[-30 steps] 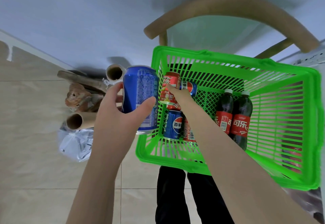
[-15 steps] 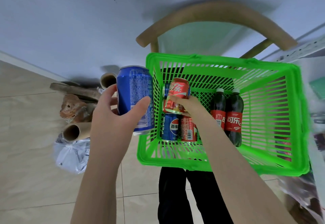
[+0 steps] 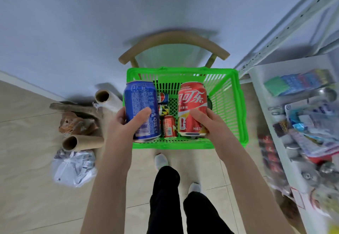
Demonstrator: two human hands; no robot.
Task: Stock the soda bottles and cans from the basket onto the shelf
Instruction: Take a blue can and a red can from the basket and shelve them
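Cans in both hands, held above the green basket [image 3: 240, 109]. Left hand [image 3: 126, 123] wrapped around a blue can [image 3: 141, 109], thumb across the front; long axis roughly vertical in view, top rim toward the wall, leaning slightly left. Right hand [image 3: 211, 121] clamped on a red can [image 3: 191, 105], same upright orientation, logo facing the camera. Basket sits on a wooden chair [image 3: 174, 39]; inside, between the held cans, a small red can [image 3: 169, 126] lying along the basket floor and another blue can [image 3: 163, 97] further back. Shelf [image 3: 271, 123] just right of the basket, contents blurred.
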